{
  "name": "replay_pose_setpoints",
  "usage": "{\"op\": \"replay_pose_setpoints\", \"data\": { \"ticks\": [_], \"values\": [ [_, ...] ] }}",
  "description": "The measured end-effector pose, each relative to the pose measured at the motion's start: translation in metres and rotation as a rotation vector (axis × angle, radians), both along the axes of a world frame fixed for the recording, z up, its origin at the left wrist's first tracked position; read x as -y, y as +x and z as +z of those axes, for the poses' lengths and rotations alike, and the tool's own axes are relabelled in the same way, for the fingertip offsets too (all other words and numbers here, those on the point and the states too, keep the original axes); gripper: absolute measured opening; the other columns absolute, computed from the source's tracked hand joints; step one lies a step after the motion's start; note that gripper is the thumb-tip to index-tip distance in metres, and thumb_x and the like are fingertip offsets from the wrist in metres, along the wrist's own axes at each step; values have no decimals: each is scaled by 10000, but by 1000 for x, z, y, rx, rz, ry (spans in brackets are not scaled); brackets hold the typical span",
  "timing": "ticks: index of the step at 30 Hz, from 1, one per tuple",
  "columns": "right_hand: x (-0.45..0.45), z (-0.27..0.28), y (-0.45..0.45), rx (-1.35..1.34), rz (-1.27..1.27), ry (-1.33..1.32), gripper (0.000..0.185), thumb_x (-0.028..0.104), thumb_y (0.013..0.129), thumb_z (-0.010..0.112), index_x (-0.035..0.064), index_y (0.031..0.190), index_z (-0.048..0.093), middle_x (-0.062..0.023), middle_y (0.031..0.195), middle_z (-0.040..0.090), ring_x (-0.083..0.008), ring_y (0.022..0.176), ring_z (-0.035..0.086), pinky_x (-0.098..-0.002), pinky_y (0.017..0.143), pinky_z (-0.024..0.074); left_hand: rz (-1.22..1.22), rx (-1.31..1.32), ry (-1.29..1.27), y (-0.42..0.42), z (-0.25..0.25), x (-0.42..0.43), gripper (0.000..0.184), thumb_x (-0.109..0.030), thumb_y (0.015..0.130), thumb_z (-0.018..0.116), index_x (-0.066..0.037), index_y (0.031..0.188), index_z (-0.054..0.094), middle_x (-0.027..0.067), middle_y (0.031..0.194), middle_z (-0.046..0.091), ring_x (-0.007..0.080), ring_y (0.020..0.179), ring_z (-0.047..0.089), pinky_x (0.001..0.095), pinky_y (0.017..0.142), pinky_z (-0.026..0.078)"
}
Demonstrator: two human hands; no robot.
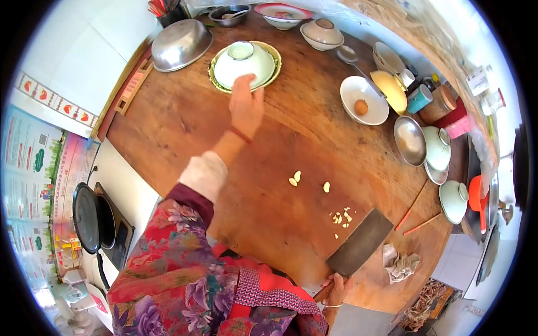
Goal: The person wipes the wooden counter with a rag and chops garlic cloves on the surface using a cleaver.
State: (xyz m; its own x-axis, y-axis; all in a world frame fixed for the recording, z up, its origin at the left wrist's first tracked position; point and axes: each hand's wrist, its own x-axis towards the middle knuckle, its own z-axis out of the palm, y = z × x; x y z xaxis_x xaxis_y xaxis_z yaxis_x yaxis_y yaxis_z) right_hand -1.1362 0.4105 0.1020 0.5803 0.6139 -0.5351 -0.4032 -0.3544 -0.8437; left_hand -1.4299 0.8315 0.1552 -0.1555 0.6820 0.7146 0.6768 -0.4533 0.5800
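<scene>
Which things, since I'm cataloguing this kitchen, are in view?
Table: 1, brown, centre
Cleaver: 1, dark grey, near right
Cloves: 3, pale, table centre
Chopped bits: many, pale, beside cleaver
Dish: 1, greenish, far side
Upturned bowl: 1, pale green, on dish
Basin: 1, silver, left of dish
White bowl: 1, white, right of dish
Egg: 1, brown, in white bowl
Sticks: 2, orange, right
Cloth: 1, whitish, right
Other kitchenware: many, mixed, edges
Posters: several, mixed, left
Left hand: 1, red wristband, at upturned bowl
Right hand: 1, pale bracelet, holding cleaver
</scene>
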Motion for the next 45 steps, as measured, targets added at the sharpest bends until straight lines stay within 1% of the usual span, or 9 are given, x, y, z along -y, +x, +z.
{"op": "replay_pose_setpoints", "data": {
  "ticks": [6,9,16,19,26,31,39,41,45],
  "values": [
    [-3,-1,-1,22,-1,25,258,36,783,573,-13,1027,505,-92,658,563,-174,427,542,-288,392,481,158,-266,-125,-66,7,-100,574,-176,736,734,-1,1230,501,215,1281,467,387,1208,424,439,1018,363],
    [-7,2,-4,50,-18,4,258,35,779,577,-17,1022,508,-90,640,558,-171,425,541,-286,393,484,183,-416,-363,-74,8,-126,735,-303,697,758,-27,1316,473,203,1331,447,387,1232,418,439,1051,360],
    [-18,9,-8,44,-48,-32,300,46,768,598,-19,1044,499,-95,613,550,-184,416,542,-294,378,492,97,-514,-402,-74,11,-152,619,-306,697,763,-55,1224,557,164,1202,520,365,1144,464,445,957,414],
    [-18,4,-6,15,-62,1,313,48,766,608,-16,1051,495,-96,608,549,-184,415,543,-298,379,500,90,-383,-78,-87,15,-151,512,-297,682,772,-58,1107,615,165,1062,558,344,1042,492,442,900,406],
    [-16,3,-9,39,-69,-61,296,79,787,606,25,1062,509,-63,605,539,-162,416,532,-288,371,487,215,-139,35,-168,40,-79,426,-190,731,769,-34,1104,635,153,1018,592,326,984,550,408,894,441],
    [-17,5,-7,61,-53,-30,295,35,782,598,-16,1050,488,-91,622,563,-171,422,545,-288,379,488,401,-288,-152,-208,4,-6,486,-189,737,768,-26,1166,608,151,1088,556,325,1039,521,416,925,432],
    [-21,9,-11,42,-34,-25,286,33,806,580,4,1076,491,-80,641,552,-149,421,514,-261,380,450,366,-395,-325,-209,-43,49,550,-216,758,756,-18,1232,560,170,1206,517,350,1127,474,421,959,417],
    [-24,14,-13,47,-17,-55,294,31,806,581,11,1086,495,-83,664,561,-147,440,515,-261,388,445,472,-674,-218,-210,-45,50,558,-207,790,734,3,1264,526,192,1278,495,367,1179,447,437,990,394],
    [-19,8,-17,41,-66,-59,279,48,826,595,35,1082,485,-75,665,556,-157,440,525,-283,388,456,-17,-296,-240,-105,-1,86,505,-142,832,676,28,1277,507,208,1312,489,385,1213,443,468,1027,364]
  ]
}}
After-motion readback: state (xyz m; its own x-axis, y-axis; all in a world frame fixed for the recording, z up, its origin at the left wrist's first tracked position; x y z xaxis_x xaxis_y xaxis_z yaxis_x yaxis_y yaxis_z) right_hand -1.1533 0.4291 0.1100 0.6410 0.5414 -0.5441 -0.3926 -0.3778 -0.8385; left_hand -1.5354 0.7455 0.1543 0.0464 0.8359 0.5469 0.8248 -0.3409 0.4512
